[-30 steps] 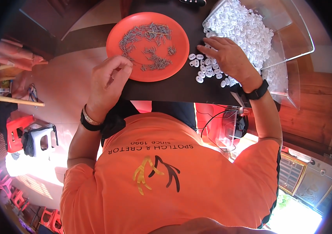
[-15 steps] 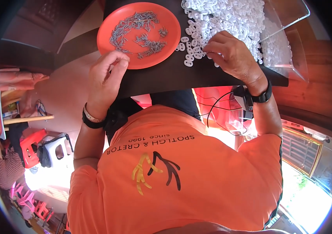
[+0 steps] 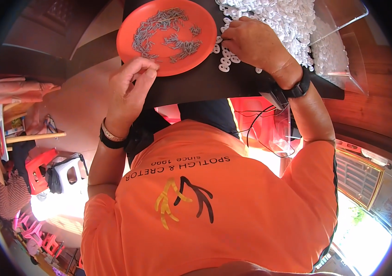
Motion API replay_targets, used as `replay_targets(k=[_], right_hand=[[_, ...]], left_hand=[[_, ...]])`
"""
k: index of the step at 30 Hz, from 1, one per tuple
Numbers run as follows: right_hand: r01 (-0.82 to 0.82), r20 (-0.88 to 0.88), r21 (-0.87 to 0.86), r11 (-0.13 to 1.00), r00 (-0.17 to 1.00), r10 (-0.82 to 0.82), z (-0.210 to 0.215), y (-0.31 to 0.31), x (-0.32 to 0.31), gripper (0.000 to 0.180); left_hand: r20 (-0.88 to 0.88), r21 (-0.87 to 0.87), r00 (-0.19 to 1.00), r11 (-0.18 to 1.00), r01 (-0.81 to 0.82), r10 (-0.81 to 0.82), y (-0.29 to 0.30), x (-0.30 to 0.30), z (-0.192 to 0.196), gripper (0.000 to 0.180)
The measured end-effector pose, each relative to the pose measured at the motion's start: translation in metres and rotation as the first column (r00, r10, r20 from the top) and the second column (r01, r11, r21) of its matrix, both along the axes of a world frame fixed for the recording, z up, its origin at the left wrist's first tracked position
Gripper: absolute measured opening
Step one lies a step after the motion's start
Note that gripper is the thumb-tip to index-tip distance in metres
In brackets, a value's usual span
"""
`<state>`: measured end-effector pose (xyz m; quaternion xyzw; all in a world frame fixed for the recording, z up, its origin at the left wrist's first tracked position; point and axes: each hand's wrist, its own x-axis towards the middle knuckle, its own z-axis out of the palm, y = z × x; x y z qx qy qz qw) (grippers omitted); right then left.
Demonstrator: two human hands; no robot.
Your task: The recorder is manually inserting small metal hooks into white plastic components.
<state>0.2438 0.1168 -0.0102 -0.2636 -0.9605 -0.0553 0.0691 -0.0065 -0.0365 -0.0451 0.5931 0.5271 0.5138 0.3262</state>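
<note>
An orange-red plate (image 3: 159,50) lies on the dark table with many small grey metal pins (image 3: 184,47) spread over it. At its near rim, my left hand (image 3: 131,89) is closed in a pinch, thumb against forefinger; anything between the tips is too small to make out. To the right, a heap of small white oval plastic pieces (image 3: 283,23) with holes covers the table. My right hand (image 3: 258,48) reaches over the heap's left edge, fingers drawn together and pointing left at loose pieces beside the plate. Its fingertips are partly hidden, so what they hold cannot be seen.
A clear plastic container (image 3: 338,57) with more white pieces lies tipped at the right. The dark table's near edge (image 3: 196,94) runs before me. Cables (image 3: 253,124) hang below it. Plastic stools (image 3: 41,170) stand on the floor at the left.
My right hand has moved left and farther away, across the white pieces towards the plate. My left hand keeps its pinch at the plate's near rim.
</note>
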Motion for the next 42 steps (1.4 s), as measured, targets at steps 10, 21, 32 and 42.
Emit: replay_targets(k=[10,21,32,42], right_hand=[[0.143,0.098,-0.107,0.984,0.986,-0.132,0.003,0.004,-0.013,0.014],[0.144,0.044,-0.151,0.978,0.989,-0.138,-0.002,0.01,-0.009,0.014],[0.158,0.048,-0.124,0.98,0.987,-0.153,0.006,0.01,-0.002,0.02],[0.245,0.031,-0.195,0.95,0.969,-0.244,-0.002,0.02,-0.008,0.018]], left_hand=[[0.169,0.138,0.981,0.983,-0.118,0.094,-0.013,-0.004,0.008,0.012],[0.178,0.07,0.983,0.997,0.023,-0.035,-0.029,0.015,0.017,0.01],[0.125,0.034,0.989,0.996,0.077,-0.08,-0.034,0.019,0.014,0.011],[0.133,-0.005,0.987,0.996,0.087,-0.086,-0.038,0.017,0.011,0.012]])
